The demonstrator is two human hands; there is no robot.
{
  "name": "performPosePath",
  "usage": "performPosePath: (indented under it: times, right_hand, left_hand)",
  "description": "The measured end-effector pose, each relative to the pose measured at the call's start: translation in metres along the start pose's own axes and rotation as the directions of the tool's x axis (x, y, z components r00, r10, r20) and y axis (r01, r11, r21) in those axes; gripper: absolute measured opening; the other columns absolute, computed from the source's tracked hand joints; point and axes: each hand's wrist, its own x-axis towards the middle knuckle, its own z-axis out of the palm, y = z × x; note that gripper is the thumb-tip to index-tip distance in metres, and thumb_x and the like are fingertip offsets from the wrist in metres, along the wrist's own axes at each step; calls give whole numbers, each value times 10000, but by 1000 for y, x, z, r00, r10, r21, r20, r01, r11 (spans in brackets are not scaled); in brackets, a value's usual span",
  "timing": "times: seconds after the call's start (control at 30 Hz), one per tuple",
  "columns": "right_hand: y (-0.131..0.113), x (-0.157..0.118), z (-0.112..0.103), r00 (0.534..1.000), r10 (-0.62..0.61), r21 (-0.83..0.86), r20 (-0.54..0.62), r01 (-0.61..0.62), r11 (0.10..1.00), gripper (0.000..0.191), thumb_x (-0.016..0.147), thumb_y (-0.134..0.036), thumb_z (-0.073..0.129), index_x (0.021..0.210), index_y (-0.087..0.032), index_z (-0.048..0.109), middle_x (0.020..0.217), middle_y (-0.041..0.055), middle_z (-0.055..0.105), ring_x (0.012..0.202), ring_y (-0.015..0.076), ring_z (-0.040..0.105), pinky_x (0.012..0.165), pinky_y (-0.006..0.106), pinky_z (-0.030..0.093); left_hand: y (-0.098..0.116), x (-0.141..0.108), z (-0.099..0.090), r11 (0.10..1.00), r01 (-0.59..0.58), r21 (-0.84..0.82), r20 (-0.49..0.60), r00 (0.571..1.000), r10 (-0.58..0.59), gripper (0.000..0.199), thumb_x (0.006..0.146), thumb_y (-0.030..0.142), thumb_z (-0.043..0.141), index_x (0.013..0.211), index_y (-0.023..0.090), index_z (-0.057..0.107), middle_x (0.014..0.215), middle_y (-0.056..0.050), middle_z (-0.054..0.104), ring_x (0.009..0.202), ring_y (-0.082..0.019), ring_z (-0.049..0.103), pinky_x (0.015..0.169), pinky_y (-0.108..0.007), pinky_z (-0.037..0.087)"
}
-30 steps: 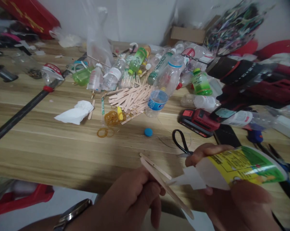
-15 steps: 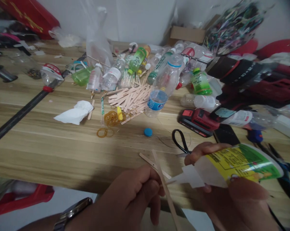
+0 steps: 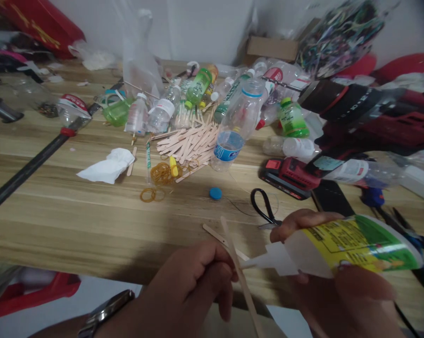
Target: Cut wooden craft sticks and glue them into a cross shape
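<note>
My left hand (image 3: 201, 277), with a watch on its wrist, is closed on wooden craft sticks near the table's front edge. One long craft stick (image 3: 245, 284) slants across in front of its fingertips. My right hand (image 3: 352, 281) is wrapped round a glue bottle (image 3: 338, 244) with a yellow and green label, tipped on its side. The bottle's white nozzle (image 3: 264, 259) points left, its tip right at the sticks by my left fingers; whether it touches I cannot tell. Behind them another craft stick (image 3: 213, 233) lies on the table.
A pile of craft sticks (image 3: 190, 145) and several plastic bottles fill the table's back. Rubber bands (image 3: 162, 173), a blue cap (image 3: 215, 193) and a white tissue (image 3: 108, 166) lie nearer. On the right are a red drill (image 3: 366, 117), scissors (image 3: 263, 206) and pliers (image 3: 416, 239).
Both hands hold nearly the same pose. The bottle has shifted very slightly, its nozzle staying at the sticks. The whole view has moved a little.
</note>
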Motion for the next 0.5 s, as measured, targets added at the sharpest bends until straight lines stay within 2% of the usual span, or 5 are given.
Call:
performPosePath:
  times: [0.13,0.23,0.4,0.5]
  right_hand:
    - [-3,-1,1,999,23,-29,-45,-25,999,348,597,-533,856,829,-329,695,810,15,613,702,168,544,497,178,474]
    - [-4,0,-1,995,-3,-84,-96,-5,996,391,546,-578,865,800,-329,704,806,10,618,728,178,569,525,191,495]
    - [-2,0,-6,999,-15,-78,-35,13,997,363,622,-570,821,868,-324,716,812,1,633,567,137,565,461,211,481]
    - [-1,-1,-8,998,-62,-95,-19,59,994,363,655,-568,800,878,-292,724,806,16,634,571,135,570,456,208,470]
  left_hand:
    - [-7,1,1,1000,1,-21,-15,1000,-1,214,1001,292,406,861,229,555,685,59,626,647,-108,562,634,-208,402]
    - [-5,0,1,1000,-6,30,-33,999,7,197,989,276,427,857,230,566,708,54,641,648,-111,567,621,-207,407]
    - [2,-2,1,976,-32,214,-88,995,51,377,1012,355,393,699,210,546,680,31,622,633,-115,552,591,-213,386]
    - [3,-2,1,974,-33,223,-100,993,56,321,1001,333,420,736,212,555,686,37,628,620,-110,542,582,-215,381]
